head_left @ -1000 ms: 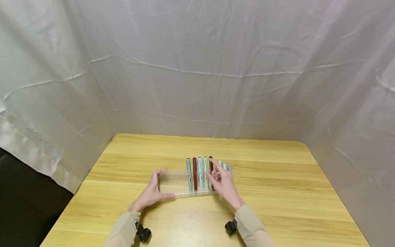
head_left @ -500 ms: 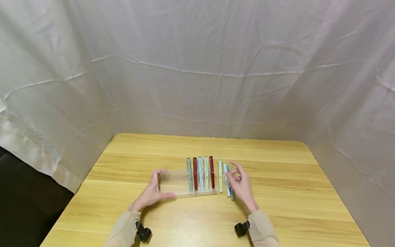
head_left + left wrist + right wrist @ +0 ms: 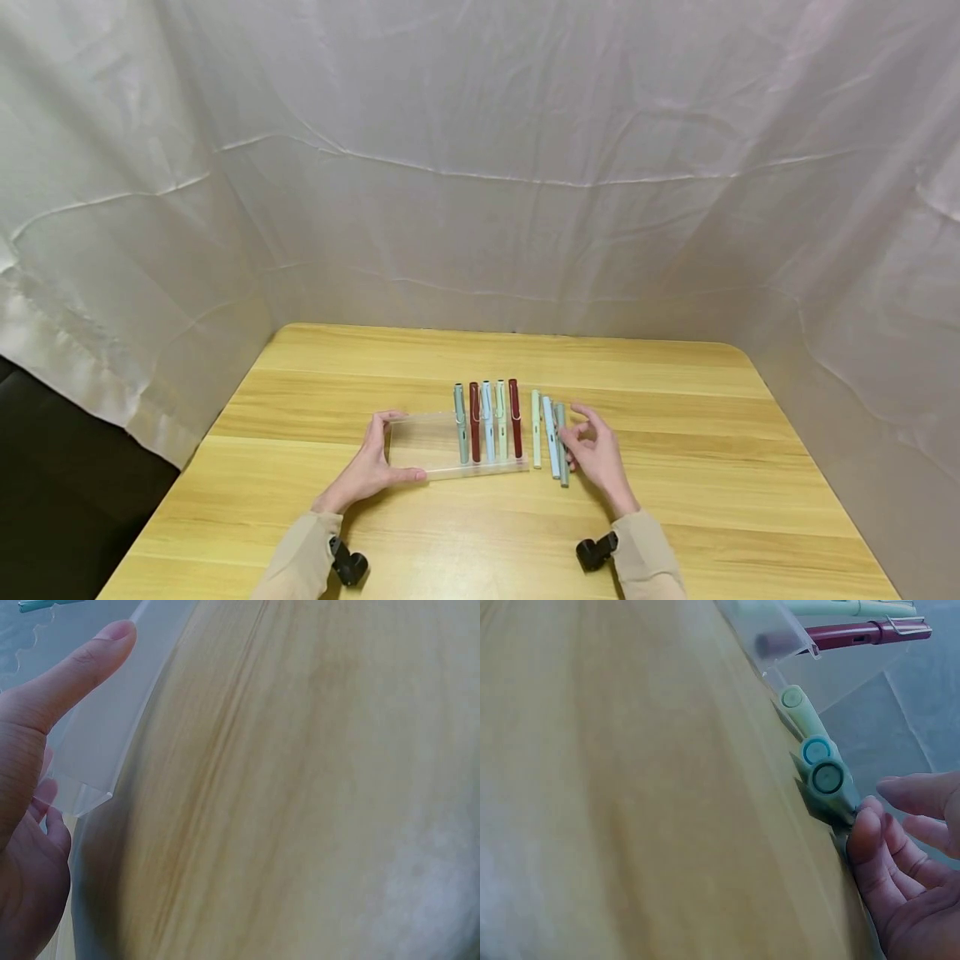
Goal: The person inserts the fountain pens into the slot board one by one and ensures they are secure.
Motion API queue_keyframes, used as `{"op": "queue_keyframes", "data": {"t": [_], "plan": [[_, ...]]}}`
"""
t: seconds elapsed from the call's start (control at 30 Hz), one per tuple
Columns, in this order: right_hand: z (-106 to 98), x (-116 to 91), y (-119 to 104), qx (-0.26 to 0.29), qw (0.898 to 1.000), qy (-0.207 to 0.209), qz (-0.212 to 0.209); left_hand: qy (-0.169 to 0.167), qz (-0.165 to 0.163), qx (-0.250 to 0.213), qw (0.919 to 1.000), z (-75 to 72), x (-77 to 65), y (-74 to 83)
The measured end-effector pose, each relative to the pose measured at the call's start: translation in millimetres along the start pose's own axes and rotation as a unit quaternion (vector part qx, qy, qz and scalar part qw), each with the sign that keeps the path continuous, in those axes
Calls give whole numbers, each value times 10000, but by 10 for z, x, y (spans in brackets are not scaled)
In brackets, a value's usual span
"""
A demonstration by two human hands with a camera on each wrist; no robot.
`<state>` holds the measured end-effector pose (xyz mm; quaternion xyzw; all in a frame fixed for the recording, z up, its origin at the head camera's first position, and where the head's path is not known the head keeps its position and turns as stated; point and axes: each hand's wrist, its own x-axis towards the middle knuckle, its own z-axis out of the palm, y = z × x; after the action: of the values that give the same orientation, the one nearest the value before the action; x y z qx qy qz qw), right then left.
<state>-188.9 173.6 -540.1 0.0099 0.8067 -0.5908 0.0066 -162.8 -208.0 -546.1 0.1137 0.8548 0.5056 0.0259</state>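
My left hand [image 3: 370, 467] grips the left end of a clear plastic pen stand [image 3: 472, 472], thumb on its front ledge and fingers behind. In the left wrist view the thumb [image 3: 82, 671] lies along the clear plastic. Several capped pens lean in the stand's right half, among them a light blue pen [image 3: 488, 425] and, at the right end, a dark red pen [image 3: 515, 421]. To the right of the stand, my right hand [image 3: 597, 457] is at a grey-green pen [image 3: 564, 467], thumb tip overlapping its barrel, index finger extended apart from it. The right wrist view shows the grey-green pen's end [image 3: 827, 778].
Left of the grey-green pen lie a light blue pen [image 3: 551, 442] and a light green pen [image 3: 536, 433], all roughly parallel on the wooden table [image 3: 712, 467]. Pale curtains [image 3: 480, 208] enclose the table behind and at both sides.
My right hand has moved right, away from the dark red pen in the stand, past the loose light green and light blue pens to the grey-green one. The left hand stays put.
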Motion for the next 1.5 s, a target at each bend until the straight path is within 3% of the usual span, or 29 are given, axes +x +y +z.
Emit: {"op": "queue_keyframes", "data": {"t": [0.43,0.83,1.2,1.5], "plan": [[-13,5,38,-239,9997,68,45,11,-60,-15,10000,7,-7,33],[-117,-65,30,41,9990,-421,145,-2,-84,20,10000,-4,-2,16],[-174,42,19,-737,9962,-448,83,29,-58,10,10000,7,2,13],[-160,64,12,-980,9935,-580,28,11,-82,8,10000,-14,-4,11]]}}
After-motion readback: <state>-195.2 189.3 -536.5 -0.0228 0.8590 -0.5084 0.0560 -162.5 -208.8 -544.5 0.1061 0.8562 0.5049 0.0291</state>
